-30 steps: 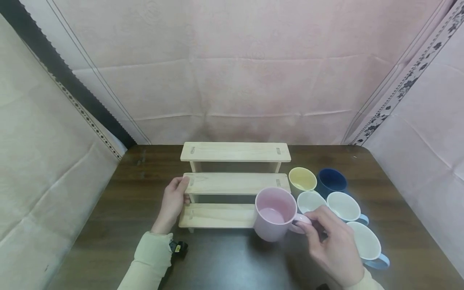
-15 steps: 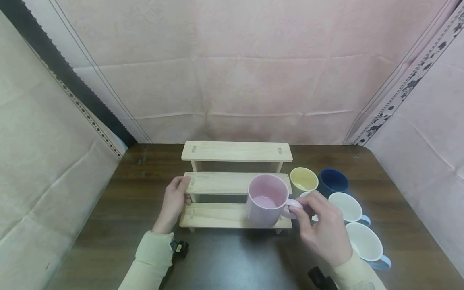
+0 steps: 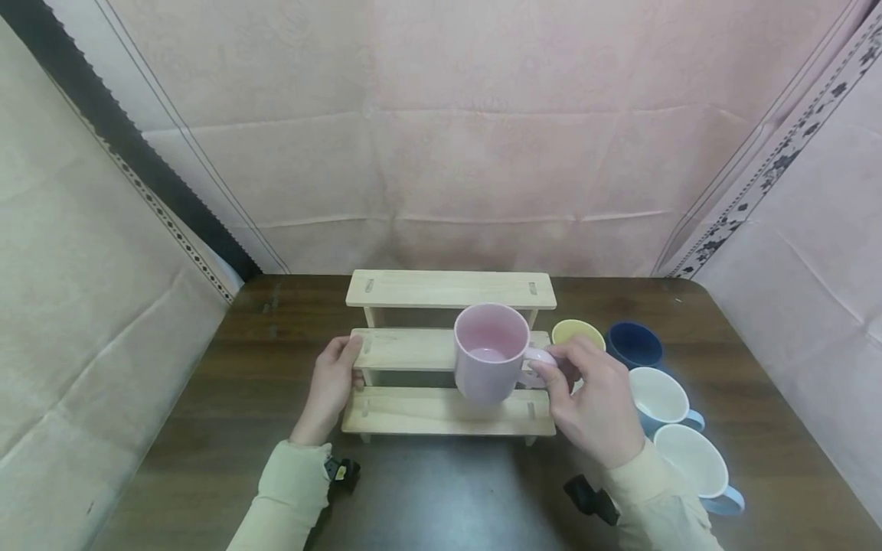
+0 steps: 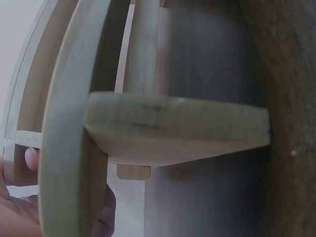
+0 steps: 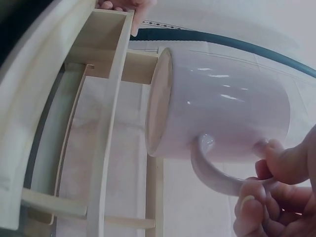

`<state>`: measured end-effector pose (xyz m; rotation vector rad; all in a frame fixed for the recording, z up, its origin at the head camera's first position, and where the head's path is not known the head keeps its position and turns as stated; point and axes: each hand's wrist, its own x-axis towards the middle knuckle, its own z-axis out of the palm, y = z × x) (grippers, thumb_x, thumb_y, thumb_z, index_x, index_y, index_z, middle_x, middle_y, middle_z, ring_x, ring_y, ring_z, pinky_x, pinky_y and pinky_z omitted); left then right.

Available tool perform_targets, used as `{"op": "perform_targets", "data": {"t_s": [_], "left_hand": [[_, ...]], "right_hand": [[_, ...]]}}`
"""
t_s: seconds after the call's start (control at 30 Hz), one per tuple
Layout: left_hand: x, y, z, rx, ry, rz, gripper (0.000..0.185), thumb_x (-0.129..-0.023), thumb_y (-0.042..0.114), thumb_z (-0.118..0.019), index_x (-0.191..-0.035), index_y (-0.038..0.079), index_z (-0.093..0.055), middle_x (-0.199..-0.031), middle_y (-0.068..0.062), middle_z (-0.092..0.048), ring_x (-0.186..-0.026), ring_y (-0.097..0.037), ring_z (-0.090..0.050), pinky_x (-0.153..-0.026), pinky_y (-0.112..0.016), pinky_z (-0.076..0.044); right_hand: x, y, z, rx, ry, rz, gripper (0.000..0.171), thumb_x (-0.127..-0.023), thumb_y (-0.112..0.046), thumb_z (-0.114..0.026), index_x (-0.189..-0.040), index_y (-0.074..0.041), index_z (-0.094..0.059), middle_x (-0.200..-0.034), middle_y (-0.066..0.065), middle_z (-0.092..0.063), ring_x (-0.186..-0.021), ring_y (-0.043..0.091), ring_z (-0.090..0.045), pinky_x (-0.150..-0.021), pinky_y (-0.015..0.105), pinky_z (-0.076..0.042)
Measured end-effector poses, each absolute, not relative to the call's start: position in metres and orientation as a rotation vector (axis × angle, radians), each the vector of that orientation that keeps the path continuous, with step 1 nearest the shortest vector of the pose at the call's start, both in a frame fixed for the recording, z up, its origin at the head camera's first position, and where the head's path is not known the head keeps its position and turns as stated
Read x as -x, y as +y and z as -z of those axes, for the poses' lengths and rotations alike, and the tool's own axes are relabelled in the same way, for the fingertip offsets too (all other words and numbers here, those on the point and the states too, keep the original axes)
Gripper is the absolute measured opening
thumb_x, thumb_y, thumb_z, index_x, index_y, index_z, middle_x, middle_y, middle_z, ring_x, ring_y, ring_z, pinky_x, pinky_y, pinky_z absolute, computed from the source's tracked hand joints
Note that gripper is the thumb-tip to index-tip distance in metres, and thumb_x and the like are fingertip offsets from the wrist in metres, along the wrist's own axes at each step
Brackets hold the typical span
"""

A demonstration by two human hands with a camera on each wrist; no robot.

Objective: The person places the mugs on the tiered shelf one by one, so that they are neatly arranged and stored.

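Right hand (image 3: 598,409) pinching handle of pink mug (image 3: 488,353), held above middle step of wooden rack (image 3: 413,349); left hand (image 3: 332,385) gripping rack's left end

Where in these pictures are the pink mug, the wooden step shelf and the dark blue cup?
pink mug (image 3: 485,375), head view, on its outer wall.
wooden step shelf (image 3: 413,411), head view, on its lowest step.
dark blue cup (image 3: 634,342), head view, inside its opening.
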<state>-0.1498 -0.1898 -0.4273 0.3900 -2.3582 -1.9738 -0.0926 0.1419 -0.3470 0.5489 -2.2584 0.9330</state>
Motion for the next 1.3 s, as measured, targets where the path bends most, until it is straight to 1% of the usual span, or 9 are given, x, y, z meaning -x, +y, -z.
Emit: {"op": "perform_targets", "data": {"t_s": [0.2,0.27,0.47,0.7,0.87,0.97,1.3], "left_hand": [[0.15,-0.189,0.427,-0.384,-2.355,1.988,0.042,-0.103,0.038,-0.046,-0.12,0.0,-0.053,-0.079,-0.003,-0.051,-0.061,-0.014,-0.049,-0.056,-0.024,-0.045],[0.149,-0.188,0.427,-0.381,-2.36,1.984,0.042,-0.103,0.038,-0.045,-0.12,0.0,-0.053,-0.079,-0.004,-0.051,-0.061,-0.015,-0.049,-0.056,-0.025,-0.045],[0.148,-0.189,0.428,-0.371,-2.377,1.958,0.04,-0.104,0.037,-0.043,-0.12,0.002,-0.053,-0.08,-0.006,-0.051,-0.06,-0.016,-0.05,-0.055,-0.025,-0.045],[0.148,-0.188,0.427,-0.36,-2.358,1.978,0.041,-0.104,0.037,-0.044,-0.119,0.0,-0.052,-0.077,-0.004,-0.051,-0.058,-0.015,-0.049,-0.054,-0.026,-0.045],[0.148,-0.188,0.428,-0.363,-2.345,1.983,0.04,-0.104,0.036,-0.045,-0.118,0.0,-0.053,-0.075,-0.004,-0.05,-0.057,-0.015,-0.048,-0.054,-0.025,-0.044],[0.148,-0.189,0.428,-0.368,-2.34,1.984,0.038,-0.104,0.035,-0.045,-0.118,0.0,-0.053,-0.075,-0.004,-0.05,-0.057,-0.015,-0.048,-0.053,-0.025,-0.044],[0.149,-0.189,0.429,-0.36,-2.343,1.974,0.04,-0.104,0.037,-0.045,-0.118,0.0,-0.053,-0.076,-0.004,-0.05,-0.057,-0.014,-0.049,-0.053,-0.025,-0.044]], "right_hand": [[0.099,0.133,0.344,-0.508,-2.279,-0.958,0.016,-0.078,-0.004,-0.08,-0.089,-0.005,-0.068,-0.076,0.0,-0.057,-0.062,0.008,-0.05,-0.051,0.025,-0.047],[0.101,0.131,0.344,-0.505,-2.276,-0.961,0.016,-0.079,-0.004,-0.08,-0.09,-0.005,-0.068,-0.076,0.0,-0.057,-0.063,0.008,-0.05,-0.052,0.025,-0.047],[0.11,0.124,0.34,-0.55,-2.234,-0.967,0.014,-0.08,-0.005,-0.079,-0.085,-0.007,-0.066,-0.073,-0.002,-0.054,-0.061,0.008,-0.048,-0.051,0.024,-0.043],[0.121,0.113,0.334,-0.532,-2.252,-1.033,0.012,-0.082,-0.008,-0.079,-0.086,-0.007,-0.068,-0.076,0.0,-0.057,-0.063,0.008,-0.053,-0.054,0.026,-0.048],[0.13,0.105,0.33,-0.534,-2.217,-1.032,0.009,-0.082,-0.006,-0.077,-0.087,-0.007,-0.07,-0.074,0.002,-0.056,-0.062,0.011,-0.051,-0.053,0.026,-0.046],[0.134,0.101,0.327,-0.519,-2.213,-1.04,0.008,-0.083,-0.007,-0.077,-0.087,-0.006,-0.07,-0.073,0.003,-0.057,-0.062,0.013,-0.051,-0.054,0.029,-0.046],[0.147,0.09,0.321,-0.44,-2.255,-1.075,0.012,-0.085,-0.013,-0.077,-0.088,-0.003,-0.071,-0.076,0.004,-0.059,-0.065,0.015,-0.055,-0.058,0.032,-0.05]]}}
